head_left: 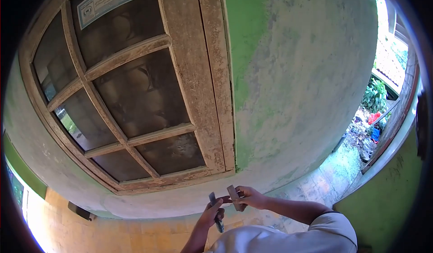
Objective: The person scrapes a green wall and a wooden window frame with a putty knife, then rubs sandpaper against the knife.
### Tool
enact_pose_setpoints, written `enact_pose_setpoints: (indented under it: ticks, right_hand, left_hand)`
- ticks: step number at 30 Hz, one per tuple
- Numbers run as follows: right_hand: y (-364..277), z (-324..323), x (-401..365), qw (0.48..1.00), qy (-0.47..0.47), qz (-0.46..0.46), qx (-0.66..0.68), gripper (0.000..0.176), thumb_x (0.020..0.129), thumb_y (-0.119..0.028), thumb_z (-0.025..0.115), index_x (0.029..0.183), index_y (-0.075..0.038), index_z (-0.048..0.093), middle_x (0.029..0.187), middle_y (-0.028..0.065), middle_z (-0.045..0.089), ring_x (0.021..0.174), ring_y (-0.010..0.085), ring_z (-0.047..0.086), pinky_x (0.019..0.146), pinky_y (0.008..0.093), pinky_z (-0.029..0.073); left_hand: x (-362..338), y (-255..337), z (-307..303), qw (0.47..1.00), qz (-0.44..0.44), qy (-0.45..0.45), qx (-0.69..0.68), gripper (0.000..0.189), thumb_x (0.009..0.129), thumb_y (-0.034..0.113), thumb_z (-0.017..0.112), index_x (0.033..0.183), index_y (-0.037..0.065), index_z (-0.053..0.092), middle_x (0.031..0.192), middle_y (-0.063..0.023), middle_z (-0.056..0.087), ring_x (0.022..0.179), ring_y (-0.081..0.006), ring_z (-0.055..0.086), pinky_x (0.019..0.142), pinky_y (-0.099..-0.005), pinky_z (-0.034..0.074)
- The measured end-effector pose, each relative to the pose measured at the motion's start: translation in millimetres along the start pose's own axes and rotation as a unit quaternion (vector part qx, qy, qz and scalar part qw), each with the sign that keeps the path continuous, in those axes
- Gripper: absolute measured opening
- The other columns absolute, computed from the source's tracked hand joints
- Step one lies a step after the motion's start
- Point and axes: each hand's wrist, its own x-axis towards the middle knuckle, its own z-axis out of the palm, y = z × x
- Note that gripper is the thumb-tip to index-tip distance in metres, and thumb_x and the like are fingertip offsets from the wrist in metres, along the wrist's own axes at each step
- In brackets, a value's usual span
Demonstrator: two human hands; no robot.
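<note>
Both hands are held up close together in front of my chest, low in the head view. My left hand (210, 214) is closed around a scraper (212, 198); its flat grey blade points up and its dark handle comes out below the fist. My right hand (251, 197) pinches a flat brown rectangular piece (233, 198) between thumb and fingers. It is too small to tell what it is made of. The scraper's blade and the brown piece are side by side, a short gap apart, with fingers reaching between them.
A worn wooden window frame (189, 72) with dark glass panes fills the upper left. Beside it is a wall (302, 82) with patchy green and whitish paint. A dark box-like object (81, 211) is at lower left. Tiled floor (153, 235) runs below; rubble (361, 131) lies outside, right.
</note>
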Motion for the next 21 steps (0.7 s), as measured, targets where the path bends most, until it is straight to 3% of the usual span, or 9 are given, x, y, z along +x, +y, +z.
enact_pose_setpoints:
  ticks: [2,5,8,12,16,19,21]
  right_hand:
    - [4.7,5.2,-2.6,0.99,0.02,0.002,0.139,0.03,0.086,-0.01,0.061,0.113,-0.005,0.051,0.096,0.0041,0.059,0.087,0.0139,0.059,0.07,0.0313,0.052]
    - [9.9,9.5,-12.1,0.972,-0.008,0.016,0.235,0.036,0.085,-0.006,0.059,0.12,-0.005,0.05,0.105,0.0051,0.059,0.096,0.0144,0.058,0.076,0.0315,0.051]
    - [14.3,7.8,-24.8,0.961,-0.056,0.033,0.27,0.039,0.084,-0.002,0.059,0.121,-0.004,0.05,0.11,0.0067,0.059,0.099,0.0172,0.058,0.083,0.0328,0.05]
    - [28.4,2.4,-39.9,0.962,-0.07,0.02,0.265,0.043,0.08,-0.005,0.063,0.122,-0.007,0.051,0.109,0.0035,0.059,0.098,0.0157,0.058,0.081,0.0312,0.049]
    - [37.8,-9.6,-70.2,0.962,-0.033,0.017,0.269,0.039,0.081,-0.007,0.066,0.117,-0.007,0.052,0.106,0.0031,0.059,0.097,0.0145,0.058,0.081,0.0306,0.048]
    - [42.9,-15.0,-102.5,0.964,0.001,0.01,0.266,0.036,0.081,-0.008,0.068,0.114,-0.007,0.052,0.105,0.0029,0.059,0.096,0.0138,0.057,0.083,0.0298,0.047]
    - [50.5,-18.7,-123.7,0.961,0.019,0.008,0.276,0.035,0.081,-0.01,0.069,0.112,-0.007,0.052,0.105,0.0029,0.058,0.096,0.0134,0.057,0.083,0.0293,0.046]
  left_hand:
    - [4.1,-8.6,-2.2,0.998,-0.037,-0.029,0.044,0.039,0.094,0.032,0.051,0.122,0.005,0.051,0.062,0.0016,0.046,0.046,-0.0085,0.036,0.047,-0.0258,0.033]
    - [-0.9,-12.6,13.1,0.997,-0.06,-0.038,0.016,0.035,0.093,0.029,0.053,0.119,0.005,0.051,0.064,0.0004,0.048,0.046,-0.0083,0.038,0.046,-0.0257,0.034]
    - [-6.6,-20.2,18.6,0.999,-0.031,-0.022,-0.019,0.031,0.092,0.025,0.056,0.116,0.006,0.052,0.065,-0.0001,0.05,0.046,-0.0081,0.04,0.045,-0.0243,0.035]
    - [-16.6,-32.6,25.9,0.999,0.002,-0.033,-0.027,0.021,0.089,0.019,0.059,0.105,0.005,0.054,0.065,0.0004,0.051,0.046,-0.0081,0.042,0.044,-0.0226,0.035]
    - [-26.4,-53.9,41.1,0.998,-0.042,-0.042,-0.027,0.016,0.086,0.015,0.061,0.098,0.006,0.055,0.063,0.0012,0.05,0.046,-0.0085,0.043,0.045,-0.0242,0.037]
    - [-32.7,-83.5,55.5,0.991,-0.039,-0.071,-0.102,0.012,0.085,0.011,0.063,0.094,0.006,0.057,0.066,0.0015,0.052,0.048,-0.0076,0.042,0.048,-0.0247,0.039]
    - [-37.4,-97.1,69.2,0.993,-0.04,-0.042,-0.099,0.015,0.081,0.008,0.066,0.094,0.007,0.058,0.068,0.0023,0.053,0.048,-0.0071,0.042,0.048,-0.0249,0.039]
